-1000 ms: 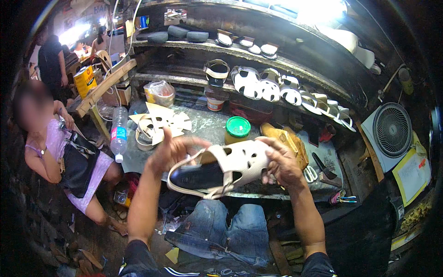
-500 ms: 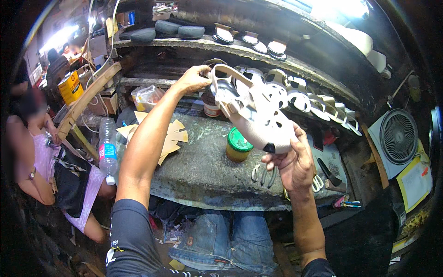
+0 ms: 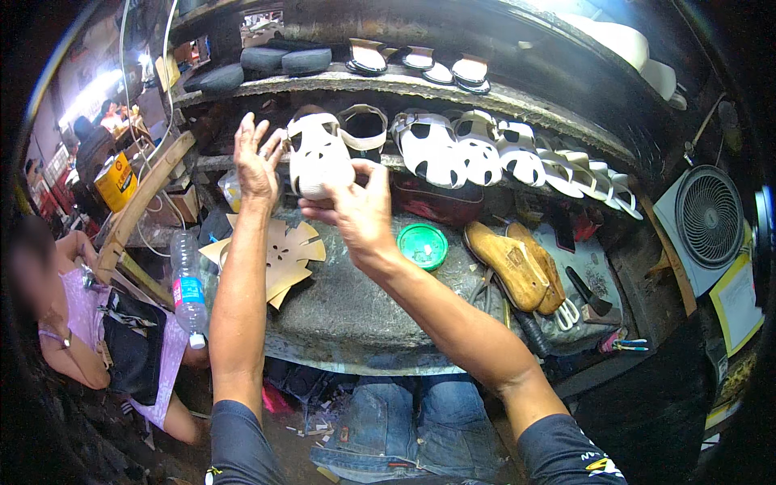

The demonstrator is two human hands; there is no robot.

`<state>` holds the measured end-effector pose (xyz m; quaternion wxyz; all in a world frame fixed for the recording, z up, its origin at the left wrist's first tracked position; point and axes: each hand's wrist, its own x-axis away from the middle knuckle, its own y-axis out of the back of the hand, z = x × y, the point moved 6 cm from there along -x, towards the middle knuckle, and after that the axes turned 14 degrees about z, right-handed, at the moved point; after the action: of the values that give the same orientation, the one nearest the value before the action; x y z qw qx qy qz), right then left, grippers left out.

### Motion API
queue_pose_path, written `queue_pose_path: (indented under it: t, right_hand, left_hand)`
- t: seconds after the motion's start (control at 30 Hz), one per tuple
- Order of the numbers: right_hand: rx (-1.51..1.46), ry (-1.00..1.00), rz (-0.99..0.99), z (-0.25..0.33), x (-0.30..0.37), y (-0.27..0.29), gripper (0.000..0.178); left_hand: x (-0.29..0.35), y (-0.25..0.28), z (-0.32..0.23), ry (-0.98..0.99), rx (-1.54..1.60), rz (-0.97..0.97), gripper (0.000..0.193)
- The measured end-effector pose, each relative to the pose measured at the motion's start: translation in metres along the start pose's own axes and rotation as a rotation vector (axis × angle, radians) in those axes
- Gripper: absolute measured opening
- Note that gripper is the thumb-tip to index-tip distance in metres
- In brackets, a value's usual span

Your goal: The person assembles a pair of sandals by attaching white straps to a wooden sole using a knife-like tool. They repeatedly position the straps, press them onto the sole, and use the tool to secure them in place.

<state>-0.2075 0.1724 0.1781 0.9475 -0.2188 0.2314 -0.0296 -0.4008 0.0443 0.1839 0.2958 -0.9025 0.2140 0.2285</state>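
At the lower shelf, a white cut-out sandal (image 3: 318,153) stands with its toe toward me. My right hand (image 3: 360,210) reaches across to the left and is closed on the sandal's toe. Just left of it, my left hand (image 3: 259,158) is raised with its fingers spread, holding nothing. Beside the gripped sandal is another sandal with a pale strap (image 3: 364,129). Farther right along the same shelf runs a row of white sandals (image 3: 461,149).
On the bench lie a green-lidded jar (image 3: 422,246), wooden shoe lasts (image 3: 517,267), scissors (image 3: 567,315) and tan cut pattern pieces (image 3: 279,259). A plastic bottle (image 3: 188,287) stands at left, near a seated person (image 3: 73,307). A fan (image 3: 710,217) is at right.
The sandal has gone from above the bench to the lower shelf. My left hand has let go of it; my right hand has moved left with it. Wooden lasts now show at right.
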Motion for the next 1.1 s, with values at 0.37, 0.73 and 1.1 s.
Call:
queue_pose_path:
  t: [0.37,0.73,1.1]
  right_hand:
    - [0.147,-0.044,0.152,0.020,-0.015,0.016,0.041]
    - [0.013,-0.253,0.268,0.059,-0.007,0.060,0.046]
    - [0.376,0.085,0.136,0.042,0.019,0.036,0.113]
  left_hand:
    - [-0.005,-0.032,-0.069,-0.087,-0.905,0.640,0.075]
    - [0.077,-0.044,-0.098,0.013,-1.078,0.779,0.107]
    - [0.149,-0.108,-0.048,0.040,-0.647,0.747,0.074]
